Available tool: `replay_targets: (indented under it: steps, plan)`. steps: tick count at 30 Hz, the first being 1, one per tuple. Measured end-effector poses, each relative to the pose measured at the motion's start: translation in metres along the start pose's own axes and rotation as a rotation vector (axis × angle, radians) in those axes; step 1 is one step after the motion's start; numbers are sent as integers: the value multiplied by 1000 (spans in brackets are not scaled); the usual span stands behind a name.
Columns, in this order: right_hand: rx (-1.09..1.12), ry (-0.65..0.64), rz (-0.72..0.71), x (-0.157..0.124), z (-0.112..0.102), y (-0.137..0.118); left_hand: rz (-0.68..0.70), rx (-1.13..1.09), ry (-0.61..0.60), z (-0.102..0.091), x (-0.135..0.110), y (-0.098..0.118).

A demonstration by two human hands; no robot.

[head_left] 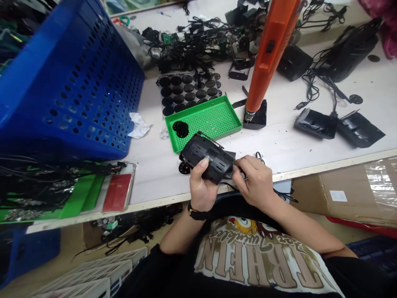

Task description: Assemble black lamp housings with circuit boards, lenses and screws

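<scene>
My left hand [201,188] grips a black plastic housing [208,157] with slotted vents, thumb pressed on its top, held just above the table's front edge. My right hand [254,180] is closed in a pinch at the housing's right end, on a small part I cannot make out. A thin black wire [281,194] trails from under the right hand over the edge. Just behind the housing lies a green perforated tray [214,120] holding a black disc [180,128] and tiny screws. A small black wheel-like piece [184,168] sits by the housing's left corner.
A big blue perforated crate [71,82] fills the left. An orange power screwdriver [269,54] hangs down onto a black block [256,118]. Rows of black discs [187,93], tangled cables [198,45] and more black housings [338,126] lie behind. A cardboard box [347,190] sits at lower right.
</scene>
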State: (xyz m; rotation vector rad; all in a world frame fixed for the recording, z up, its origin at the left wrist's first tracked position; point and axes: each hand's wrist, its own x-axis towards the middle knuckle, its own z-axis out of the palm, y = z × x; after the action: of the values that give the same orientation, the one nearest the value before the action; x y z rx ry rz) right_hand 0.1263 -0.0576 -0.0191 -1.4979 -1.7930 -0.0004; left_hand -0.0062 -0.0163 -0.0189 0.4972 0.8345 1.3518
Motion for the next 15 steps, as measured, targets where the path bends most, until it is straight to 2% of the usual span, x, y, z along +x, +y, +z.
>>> replay_targets:
  steps: [6,10,12,15]
  plan:
    - [149,-36,172,0,4,0,-69,-39,-19,3,0,-1]
    - [207,-94,236,1,-1,-1,-42,-14,18,7,-1,0]
    - [318,-152,319,2,-8,0,-37,-11,21,8,-2,0]
    - [635,-256,540,5,-20,2,-43,12,-34,8,-7,-1]
